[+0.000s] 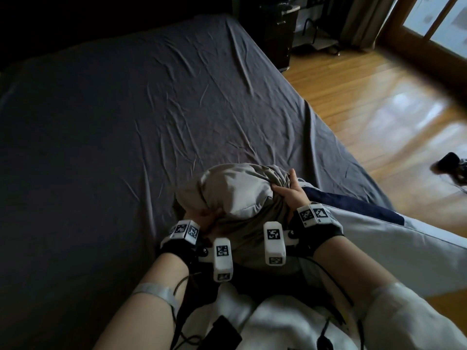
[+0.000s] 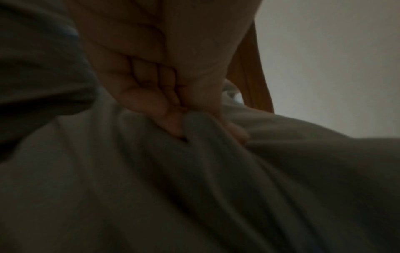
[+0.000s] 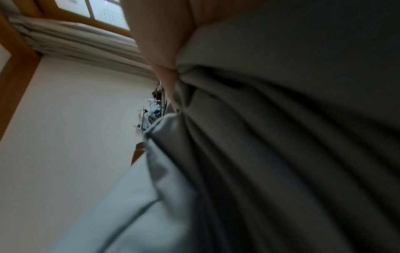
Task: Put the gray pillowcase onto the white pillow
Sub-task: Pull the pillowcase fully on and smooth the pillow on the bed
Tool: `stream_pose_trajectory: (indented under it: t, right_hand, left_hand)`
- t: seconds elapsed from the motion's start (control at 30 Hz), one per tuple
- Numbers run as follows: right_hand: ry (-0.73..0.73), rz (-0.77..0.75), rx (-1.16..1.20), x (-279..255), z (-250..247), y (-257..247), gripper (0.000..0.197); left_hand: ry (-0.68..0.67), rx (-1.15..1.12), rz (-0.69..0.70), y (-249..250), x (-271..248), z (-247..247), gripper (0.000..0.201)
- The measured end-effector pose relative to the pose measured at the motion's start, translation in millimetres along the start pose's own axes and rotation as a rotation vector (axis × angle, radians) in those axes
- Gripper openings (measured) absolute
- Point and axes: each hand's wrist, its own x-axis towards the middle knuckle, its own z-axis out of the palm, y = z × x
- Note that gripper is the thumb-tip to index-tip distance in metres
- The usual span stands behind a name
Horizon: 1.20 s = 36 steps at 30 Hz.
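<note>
Lap: white cloth with dark cables lying across it is seen at the bottom edge of the head view.
Forearms: both are stretched forward, each wrist wrapped in a black strap carrying white blocks printed with square black-and-white codes.
Left hand: fingers are curled into the gray pillowcase at its lower left side; in the left wrist view a fold of the cloth is pinched between fingertips and thumb.
Right hand: it is laid over the right side of the bundle, thumb raised, with gathered cloth clamped under the fingers; the right wrist view shows folds fanning out from that grip.
Pillowcase: it is bunched into a rounded lump near the edge of the bed, between the two hands.
White pillow: it is seen lying to the right of the bundle, under the right wrist, with a dark blue patch at its far end; how far it sits inside the case cannot be told.
Bed: a dark, creased sheet covers it.
Floor: glossy wood is seen at right, below a window.
</note>
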Motion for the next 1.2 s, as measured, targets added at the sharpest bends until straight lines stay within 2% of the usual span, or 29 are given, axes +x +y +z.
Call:
stream_pose_trajectory:
  t: [0.1,0.17,0.23,0.3,0.37,0.4,0.43,0.47,0.53,0.6,0.67,0.77,0.87,0.93,1.0,1.1,1.2]
  right_hand:
    - [0.038,0.017,0.056,5.6,-0.1,-0.9,0.089]
    - [0.03,0.021,0.052,6.3,1.4,-1.8,0.089]
    - [0.022,0.009,0.015,5.1,3.2,-2.9,0.088]
    - [0.021,0.002,0.011,4.6,4.2,-3.1,0.086]
    - [0.019,-0.005,0.006,3.8,3.9,-3.0,0.086]
    - [0.01,-0.009,0.002,1.9,4.2,-3.6,0.086]
    - [0.001,-0.015,0.006,0.8,4.1,-3.5,0.085]
    - [-0.01,-0.011,0.012,-1.2,3.8,-4.1,0.085]
    - [-0.027,-0.01,0.011,-3.8,3.2,-4.5,0.084]
    - [-0.041,-0.021,-0.027,-6.9,0.9,-5.4,0.084]
    - [-0.048,-0.031,-0.049,-7.9,-1.9,-5.6,0.085]
    - [-0.117,-0.041,0.04,-9.3,-4.3,-3.1,0.084]
    - [-0.245,-0.084,-0.098,-13.5,-3.6,-3.2,0.058]
    - [-0.285,-0.09,-0.148,-15.5,-2.3,-3.2,0.042]
    - [-0.288,-0.123,-0.189,-16.3,-2.1,-3.1,0.034]
    - [-0.372,-0.146,-0.292,-20.0,-4.8,-8.1,0.037]
    - [-0.465,-0.12,-0.407,-24.2,-7.0,-13.0,0.055]
  left_hand:
    - [-0.092,0.368,0.069,-6.6,-12.8,3.1,0.047]
    - [-0.118,0.381,0.06,-5.2,-21.5,-0.7,0.043]
    - [0.002,0.289,0.101,-1.4,-17.6,-12.1,0.036]
    - [0.175,0.038,0.246,7.3,-11.5,-25.2,0.027]
    - [0.262,-0.184,0.397,26.3,-8.5,-35.3,0.02]
    - [0.251,-0.233,0.448,36.3,-5.6,-36.6,0.011]
    - [0.217,-0.257,0.477,46.5,-4.1,-35.9,0.011]
    - [0.173,-0.259,0.484,55.2,-0.5,-33.2,0.021]
    - [0.084,-0.186,0.436,67.1,3.4,-24.2,0.027]
    - [0.047,-0.133,0.386,71.4,8.7,-18.8,0.021]
    - [0.065,-0.133,0.35,75.6,11.7,-22.3,0.018]
    - [0.131,-0.211,0.294,77.7,20.0,-34.3,0.026]
    - [0.122,-0.269,0.242,78.9,24.4,-40.7,0.029]
    - [0.122,-0.283,0.214,79.7,25.4,-42.3,0.031]
    - [0.131,-0.29,0.215,82.0,26.2,-43.6,0.027]
    - [0.143,-0.199,0.226,86.3,25.6,-43.2,0.026]
    - [0.147,-0.139,0.207,84.5,26.4,-39.5,0.036]
